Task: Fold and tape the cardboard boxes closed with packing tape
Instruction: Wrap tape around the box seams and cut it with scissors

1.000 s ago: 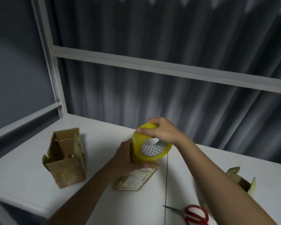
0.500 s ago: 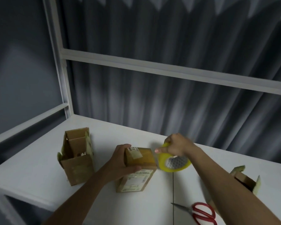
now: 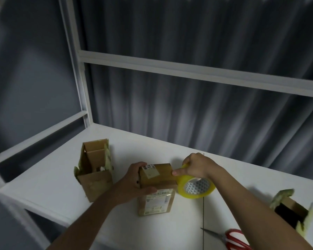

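White table (image 3: 61, 179), grey curtain (image 3: 188, 109) behind; left hand (image 3: 135, 181) grips the box (image 3: 156, 179), right hand (image 3: 197, 166) the tape roll (image 3: 197, 190).

left hand (image 3: 134, 179) curled gripping, right hand (image 3: 195, 166) pinching

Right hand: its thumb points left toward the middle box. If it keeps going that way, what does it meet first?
Probably the middle box itself: the right hand, gripping the tape roll, has its thumb at the box's top right edge. Beyond it lies the left hand.

White table (image 3: 58, 179): boxes (image 3: 95, 175), scissors (image 3: 231, 238).
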Demonstrator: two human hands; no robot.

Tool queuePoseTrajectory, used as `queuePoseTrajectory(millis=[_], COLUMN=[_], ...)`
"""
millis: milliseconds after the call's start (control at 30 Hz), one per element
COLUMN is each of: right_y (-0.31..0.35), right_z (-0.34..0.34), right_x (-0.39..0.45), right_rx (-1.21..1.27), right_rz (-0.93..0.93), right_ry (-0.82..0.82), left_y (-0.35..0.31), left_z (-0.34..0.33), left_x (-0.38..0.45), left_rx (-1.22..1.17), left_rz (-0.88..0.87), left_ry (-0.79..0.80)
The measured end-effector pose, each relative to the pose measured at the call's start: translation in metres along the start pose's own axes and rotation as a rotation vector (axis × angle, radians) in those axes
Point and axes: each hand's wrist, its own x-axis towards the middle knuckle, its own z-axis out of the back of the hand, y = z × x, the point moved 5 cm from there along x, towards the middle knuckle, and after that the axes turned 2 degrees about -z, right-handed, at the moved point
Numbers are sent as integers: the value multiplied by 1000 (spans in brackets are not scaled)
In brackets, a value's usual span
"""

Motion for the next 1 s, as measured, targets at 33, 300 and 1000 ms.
queuePoseTrajectory(millis=[33,300,1000], right_y=[-1,-4,-129], right_z=[-1,11,-19], right_x=[1,-5,-36], right_rx=[0,-74,144], right_rz=[-1,-5,-276], right_ry=[2,-25,-58], left_y=[0,-25,-33], left_z=[0,0,-76], left_x=[0,1,61], left_rx=[11,277,1119], left_rz=[1,-69,-140], left_ry=[2,-23,182])
